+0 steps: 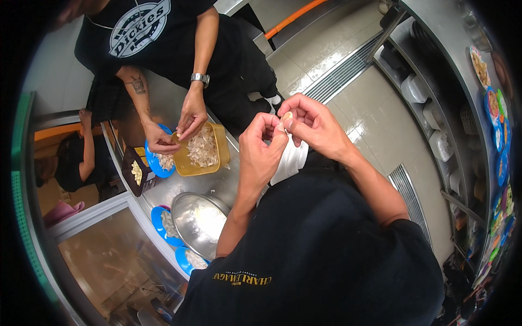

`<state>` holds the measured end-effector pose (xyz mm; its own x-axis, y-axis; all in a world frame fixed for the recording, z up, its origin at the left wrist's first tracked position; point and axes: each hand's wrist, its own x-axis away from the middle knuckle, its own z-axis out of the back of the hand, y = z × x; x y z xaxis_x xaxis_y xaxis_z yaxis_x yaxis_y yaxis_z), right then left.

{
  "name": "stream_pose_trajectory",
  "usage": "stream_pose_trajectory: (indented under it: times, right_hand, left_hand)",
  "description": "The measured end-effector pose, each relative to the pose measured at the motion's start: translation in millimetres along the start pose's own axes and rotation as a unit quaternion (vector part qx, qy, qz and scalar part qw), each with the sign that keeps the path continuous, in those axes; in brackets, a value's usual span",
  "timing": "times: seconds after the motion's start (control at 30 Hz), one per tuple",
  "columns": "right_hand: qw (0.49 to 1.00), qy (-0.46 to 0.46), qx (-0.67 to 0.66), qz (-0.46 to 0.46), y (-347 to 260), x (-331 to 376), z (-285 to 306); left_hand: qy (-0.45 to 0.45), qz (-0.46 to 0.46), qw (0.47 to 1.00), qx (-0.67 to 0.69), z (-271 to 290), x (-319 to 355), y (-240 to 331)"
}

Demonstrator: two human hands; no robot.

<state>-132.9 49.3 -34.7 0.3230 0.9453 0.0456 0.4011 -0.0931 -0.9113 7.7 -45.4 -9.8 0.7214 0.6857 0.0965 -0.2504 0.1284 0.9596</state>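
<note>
My left hand [262, 146] and my right hand [318, 127] are raised close together in front of my chest. Between their fingertips is a small pale piece that looks like a garlic clove [288, 116], pinched from both sides and partly covered by the fingers. Left of my hands, a yellow plastic tub [223, 144] holds a heap of papery, pale peelings [202, 149]. A large steel mixing bowl [185, 200] stands nearer to my left forearm, with some pale stuff or glare inside that I cannot make out.
Across the steel counter [220, 186], a co-worker's hands [190, 117] pinch something small over the tub. Blue plates [157, 216] with pale pieces flank the steel bowl. A dark box [130, 163] holds cloves. Shelves with white dishes [414, 89] line the right; floor drains [340, 68] cross the tiles.
</note>
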Motion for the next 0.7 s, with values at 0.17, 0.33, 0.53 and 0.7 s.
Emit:
stream_pose_trajectory:
  times: [0.17, 0.33, 0.53, 0.7]
  right_hand:
    - [0.998, -0.022, 0.03, -0.041, -3, 0, 3]
    - [0.996, -0.03, 0.029, -0.077, 1, 2, 11]
    - [0.995, -0.042, -0.037, -0.085, 0, 0, 19]
    - [0.989, -0.068, -0.097, -0.087, 10, -3, 24]
  left_hand:
    - [0.012, -0.001, 1.0, 0.006, 4, -1, -9]
    - [0.085, -0.015, 0.996, -0.013, 13, -1, -25]
    - [0.249, 0.027, 0.934, -0.254, 91, 2, -90]
    - [0.204, 0.206, 0.823, -0.488, 175, 27, -150]
